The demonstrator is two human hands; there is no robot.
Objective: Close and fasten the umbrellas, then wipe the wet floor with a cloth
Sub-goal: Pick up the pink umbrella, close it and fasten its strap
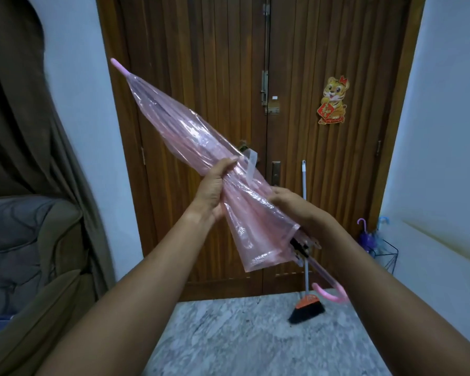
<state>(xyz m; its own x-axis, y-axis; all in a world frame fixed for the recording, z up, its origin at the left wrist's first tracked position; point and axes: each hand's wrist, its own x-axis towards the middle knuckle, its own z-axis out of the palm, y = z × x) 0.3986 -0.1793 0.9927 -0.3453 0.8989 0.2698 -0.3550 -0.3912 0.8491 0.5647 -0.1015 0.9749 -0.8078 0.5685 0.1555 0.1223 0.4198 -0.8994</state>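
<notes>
A folded pink see-through umbrella (185, 131) slants across the middle, its tip up at the left and its curved pink handle (333, 294) down at the right. My left hand (215, 188) wraps around the canopy near the middle, just below a loose pale fastening strap (251, 165) that hangs free. My right hand (291, 204) grips the canopy lower down, near the rib ends. The canopy's lower folds are loose and flared.
A wooden double door (228, 77) stands straight ahead. A broom (305, 308) leans against it on the grey marble floor (242, 343). A wire stand (385, 253) at the right holds a purple and a blue umbrella. A sofa (25, 253) is at the left.
</notes>
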